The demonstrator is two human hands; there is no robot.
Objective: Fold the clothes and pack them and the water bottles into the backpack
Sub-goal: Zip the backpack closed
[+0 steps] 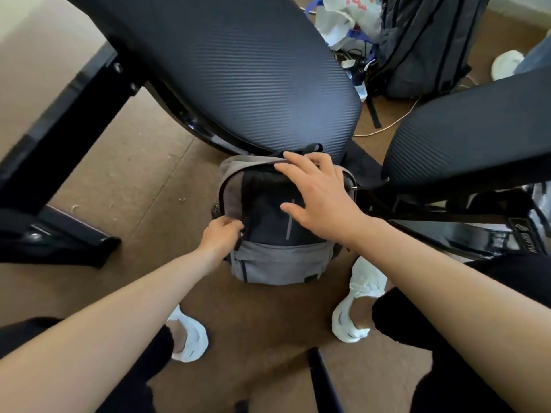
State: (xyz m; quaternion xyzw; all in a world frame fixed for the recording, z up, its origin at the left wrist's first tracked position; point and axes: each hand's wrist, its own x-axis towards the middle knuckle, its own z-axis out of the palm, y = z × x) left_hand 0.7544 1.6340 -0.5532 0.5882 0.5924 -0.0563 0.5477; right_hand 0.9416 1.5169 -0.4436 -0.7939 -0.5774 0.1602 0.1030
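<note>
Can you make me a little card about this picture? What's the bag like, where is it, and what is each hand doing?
bag: grey and dark blue fabric backpack, standing upright
where: on the brown floor, right in front of a black ribbed chair seat
left hand: pinches the dark zipper pull on the bag's side
right hand: fingers spread, resting on the bag's top front
clothes and bottles: none in view
farther back: a black backpack on the floor
</note>
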